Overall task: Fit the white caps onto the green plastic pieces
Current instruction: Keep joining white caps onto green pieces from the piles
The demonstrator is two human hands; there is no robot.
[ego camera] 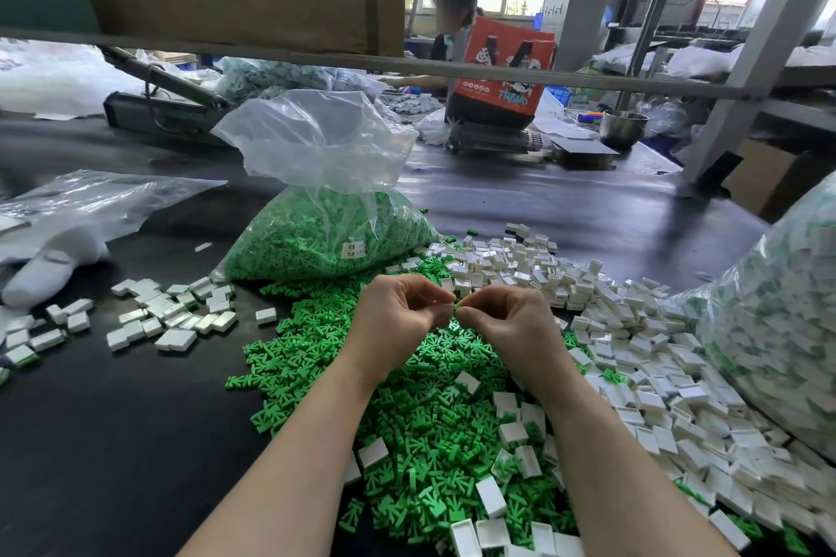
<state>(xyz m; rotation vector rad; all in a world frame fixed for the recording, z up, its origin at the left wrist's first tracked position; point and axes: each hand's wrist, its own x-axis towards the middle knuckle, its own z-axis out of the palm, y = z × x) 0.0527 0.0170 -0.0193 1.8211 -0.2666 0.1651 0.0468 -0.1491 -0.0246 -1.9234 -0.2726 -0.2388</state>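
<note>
My left hand (400,314) and my right hand (504,321) meet fingertip to fingertip above a heap of loose green plastic pieces (407,421). Both have curled fingers. A small green piece (453,311) shows between the fingertips, and my right hand pinches it. What my left fingers hold is hidden. A wide heap of white caps (633,353) lies to the right of the hands. Some white caps lie scattered on the green heap.
An open clear bag of green pieces (325,235) stands behind the hands. A group of assembled white pieces (167,312) lies to the left on the dark table (135,443). A big clear bag of pieces (778,321) fills the right edge. A person sits at the far side.
</note>
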